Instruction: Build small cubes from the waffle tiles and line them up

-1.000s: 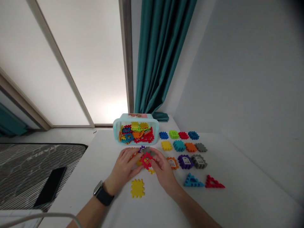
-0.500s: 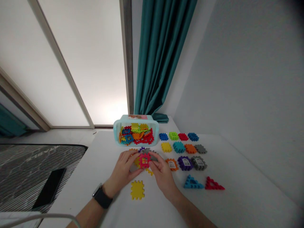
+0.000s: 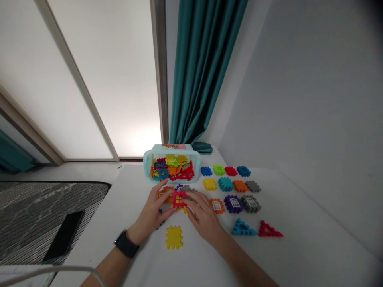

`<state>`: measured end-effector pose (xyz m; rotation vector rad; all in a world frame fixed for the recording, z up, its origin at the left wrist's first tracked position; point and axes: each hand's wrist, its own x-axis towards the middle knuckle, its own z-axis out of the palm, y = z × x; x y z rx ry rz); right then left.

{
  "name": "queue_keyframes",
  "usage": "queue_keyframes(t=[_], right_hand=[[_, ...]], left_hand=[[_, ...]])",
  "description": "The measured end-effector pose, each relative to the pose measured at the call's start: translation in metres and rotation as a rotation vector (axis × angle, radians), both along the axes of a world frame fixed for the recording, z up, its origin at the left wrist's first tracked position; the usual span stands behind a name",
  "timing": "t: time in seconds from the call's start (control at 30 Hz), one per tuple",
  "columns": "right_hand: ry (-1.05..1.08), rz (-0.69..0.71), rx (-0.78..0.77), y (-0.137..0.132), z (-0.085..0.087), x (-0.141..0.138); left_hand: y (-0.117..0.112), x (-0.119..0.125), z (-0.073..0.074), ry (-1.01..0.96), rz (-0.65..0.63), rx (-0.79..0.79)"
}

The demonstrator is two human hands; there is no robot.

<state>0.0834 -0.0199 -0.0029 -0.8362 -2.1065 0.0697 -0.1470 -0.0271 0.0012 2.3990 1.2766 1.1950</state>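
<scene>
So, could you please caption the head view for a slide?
The left hand and right hand hold a pink window tile beside a pale blue tub and rows of coloured tiles.

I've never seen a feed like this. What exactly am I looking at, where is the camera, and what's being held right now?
This comes from one camera worn on a person's head, looking forward and down, so you see their own bare hands, not a machine. The left hand, with a black watch on its wrist, and the right hand close around a red interlocking window piece, which seems held between them. On the white table sit a light-blue plastic box full of similar pieces, a yellow square piece, and rows of coloured pieces, including a blue triangle piece.
</scene>
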Motion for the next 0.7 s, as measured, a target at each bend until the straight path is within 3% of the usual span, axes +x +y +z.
queue_keyframes(t=[0.7], right_hand=[[0.029,0.027,-0.017,0.0002,0.0001,0.0006]], left_hand=[[0.0015,0.0001,-0.0034,-0.057,0.023,-0.038]])
